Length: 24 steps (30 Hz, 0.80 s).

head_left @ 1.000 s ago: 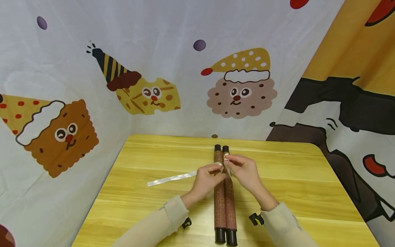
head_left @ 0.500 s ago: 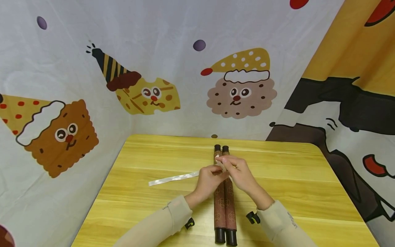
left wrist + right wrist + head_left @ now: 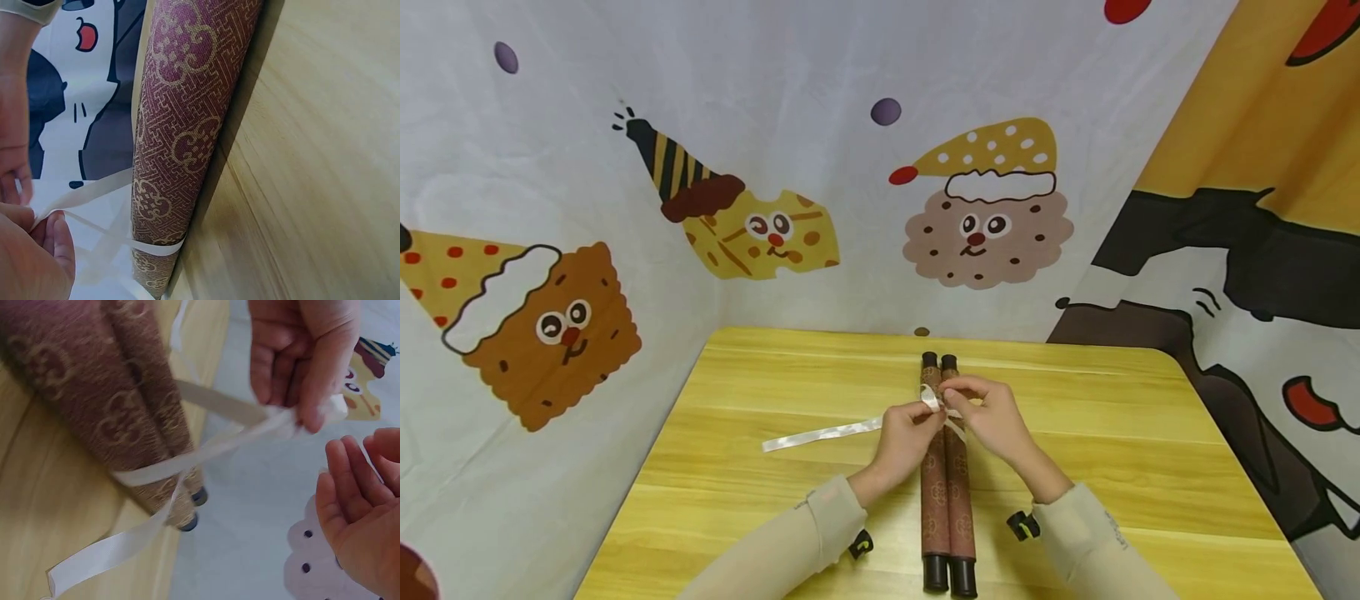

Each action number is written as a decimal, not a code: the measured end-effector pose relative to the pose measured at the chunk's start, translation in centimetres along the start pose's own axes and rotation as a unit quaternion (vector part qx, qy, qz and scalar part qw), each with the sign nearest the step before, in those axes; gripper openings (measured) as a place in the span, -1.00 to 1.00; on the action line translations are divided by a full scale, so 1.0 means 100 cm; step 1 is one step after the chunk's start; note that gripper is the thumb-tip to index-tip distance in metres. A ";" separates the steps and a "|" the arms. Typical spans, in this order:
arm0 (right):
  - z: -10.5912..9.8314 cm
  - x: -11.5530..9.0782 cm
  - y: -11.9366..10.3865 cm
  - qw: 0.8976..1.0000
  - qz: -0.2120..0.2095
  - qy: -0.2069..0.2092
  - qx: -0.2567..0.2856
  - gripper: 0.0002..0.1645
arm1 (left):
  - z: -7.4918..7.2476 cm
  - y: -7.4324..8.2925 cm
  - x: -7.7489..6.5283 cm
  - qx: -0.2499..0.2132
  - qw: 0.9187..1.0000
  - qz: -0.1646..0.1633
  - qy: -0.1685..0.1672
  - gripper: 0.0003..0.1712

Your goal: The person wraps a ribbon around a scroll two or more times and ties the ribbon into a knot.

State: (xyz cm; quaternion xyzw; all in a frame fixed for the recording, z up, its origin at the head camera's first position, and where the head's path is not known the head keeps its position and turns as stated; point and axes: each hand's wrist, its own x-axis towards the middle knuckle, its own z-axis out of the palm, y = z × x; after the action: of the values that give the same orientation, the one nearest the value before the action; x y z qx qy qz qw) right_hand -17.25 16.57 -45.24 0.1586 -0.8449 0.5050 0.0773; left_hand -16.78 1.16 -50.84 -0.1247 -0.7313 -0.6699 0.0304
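Wore a long pale cream left sleeve (image 3: 771,546) at the lower left-centre of the head view and a matching right sleeve (image 3: 1105,554) at the lower right. Had a broad left cuff (image 3: 833,517) and right cuff (image 3: 1063,521). Bore small greyish lettering (image 3: 1111,532), too small to read, on the right sleeve. Carried a black left wrist fitting (image 3: 859,546) and black right wrist fitting (image 3: 1019,527), both marked in yellow-green.
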 end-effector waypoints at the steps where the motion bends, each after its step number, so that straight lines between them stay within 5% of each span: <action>1: 0.000 0.000 0.009 1.000 0.009 0.004 -0.009 -0.77 | 0.000 -0.005 0.001 -0.002 1.000 -0.007 -0.002 -0.86; 7: -0.002 -0.002 0.026 0.998 0.058 -0.019 -0.023 -0.83 | -0.001 -0.005 0.001 -0.033 0.999 -0.028 -0.005 -0.86; 13: -0.001 -0.004 0.043 0.994 0.098 -0.048 0.009 -0.70 | -0.002 0.008 -0.001 -0.075 0.997 -0.013 -0.005 -0.90; 18: 0.004 -0.006 0.049 0.992 0.104 -0.055 0.037 -0.76 | -0.004 0.023 -0.005 -0.083 0.997 -0.004 -0.009 -0.88; 24: 0.009 -0.006 0.047 0.992 0.104 -0.056 0.040 -0.82 | -0.001 0.022 -0.004 -0.077 0.997 0.008 -0.004 -0.86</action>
State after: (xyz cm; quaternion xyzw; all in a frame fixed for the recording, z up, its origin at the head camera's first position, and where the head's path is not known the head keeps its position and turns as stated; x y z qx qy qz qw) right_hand -18.27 17.95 -49.74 0.1012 -0.8387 0.5342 -0.0299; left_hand -15.91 1.13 -48.79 -0.1351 -0.6768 -0.7233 0.0234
